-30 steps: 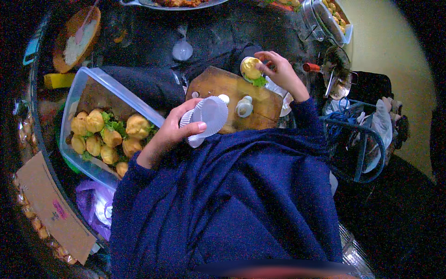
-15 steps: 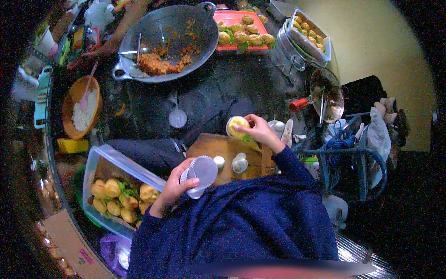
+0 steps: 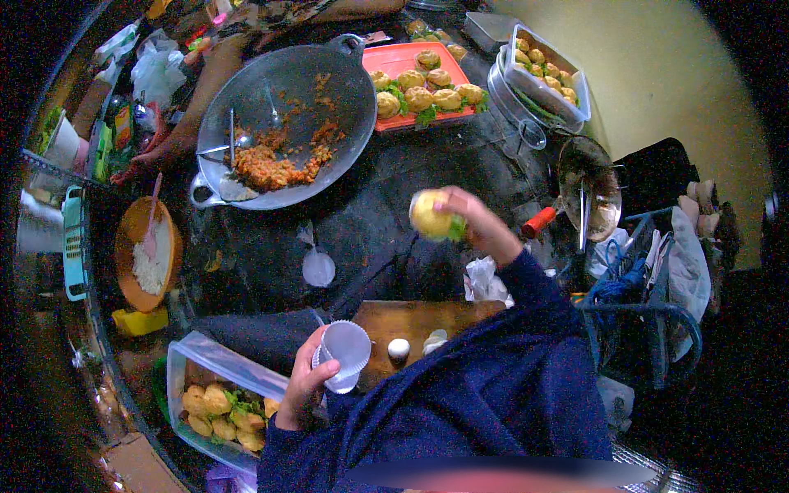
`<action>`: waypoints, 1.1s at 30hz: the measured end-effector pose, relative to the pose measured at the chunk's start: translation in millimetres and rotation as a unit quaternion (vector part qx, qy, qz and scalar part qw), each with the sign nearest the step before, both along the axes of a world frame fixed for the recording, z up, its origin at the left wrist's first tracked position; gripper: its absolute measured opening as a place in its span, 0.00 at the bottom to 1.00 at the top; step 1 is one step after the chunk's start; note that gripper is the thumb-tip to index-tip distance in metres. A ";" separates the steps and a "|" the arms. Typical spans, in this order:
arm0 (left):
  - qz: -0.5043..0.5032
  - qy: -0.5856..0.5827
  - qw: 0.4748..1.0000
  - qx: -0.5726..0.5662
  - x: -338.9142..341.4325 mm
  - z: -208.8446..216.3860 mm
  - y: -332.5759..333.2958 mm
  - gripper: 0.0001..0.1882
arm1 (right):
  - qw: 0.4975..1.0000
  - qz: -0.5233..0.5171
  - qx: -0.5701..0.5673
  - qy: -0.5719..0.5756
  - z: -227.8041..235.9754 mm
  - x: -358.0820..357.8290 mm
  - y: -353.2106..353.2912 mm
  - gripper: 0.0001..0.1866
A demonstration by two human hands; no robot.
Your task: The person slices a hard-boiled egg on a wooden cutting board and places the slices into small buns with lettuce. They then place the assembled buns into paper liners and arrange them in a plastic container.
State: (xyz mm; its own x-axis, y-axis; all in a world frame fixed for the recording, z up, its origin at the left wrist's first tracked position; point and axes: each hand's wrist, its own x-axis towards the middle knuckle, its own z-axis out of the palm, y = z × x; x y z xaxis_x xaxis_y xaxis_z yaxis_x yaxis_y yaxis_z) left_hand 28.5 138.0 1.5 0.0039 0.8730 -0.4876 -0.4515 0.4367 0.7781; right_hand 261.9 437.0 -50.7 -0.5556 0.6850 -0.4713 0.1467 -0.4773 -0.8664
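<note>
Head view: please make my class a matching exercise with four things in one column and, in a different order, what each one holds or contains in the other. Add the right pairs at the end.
Things
1. Left hand
2. Right hand
3. Grey wok
4. Orange-brown bowl

Descriptions
A. Contains white food
B. Holds pleated paper cups
C. Contains crumbly orange food
D. Holds a yellow bun

Right pairs: 1-B, 2-D, 3-C, 4-A
</note>
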 end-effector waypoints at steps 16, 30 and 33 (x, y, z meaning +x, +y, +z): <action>0.122 -0.019 0.984 -0.129 -8.1 -1.2 7.8 0.43 | 0.833 -0.317 0.380 -0.249 -87.4 -3.9 421.3 0.29; 0.162 -0.022 0.980 -0.112 -5.2 9.6 10.8 0.38 | 0.789 -0.161 0.431 -0.407 -78.7 -3.8 395.5 0.37; 0.141 -0.032 0.989 -0.021 -4.2 7.5 14.4 0.35 | 0.816 -0.189 0.471 -0.277 -36.2 -22.2 326.0 0.27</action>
State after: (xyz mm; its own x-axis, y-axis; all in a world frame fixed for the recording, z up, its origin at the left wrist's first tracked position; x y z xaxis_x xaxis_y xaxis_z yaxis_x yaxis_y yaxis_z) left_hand 24.3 152.3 9.0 -0.2053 0.8230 -0.5296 -0.6075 0.3171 0.7283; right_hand 239.7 763.0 -86.9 -0.1008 0.9610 0.2574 0.6367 0.2611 -0.7255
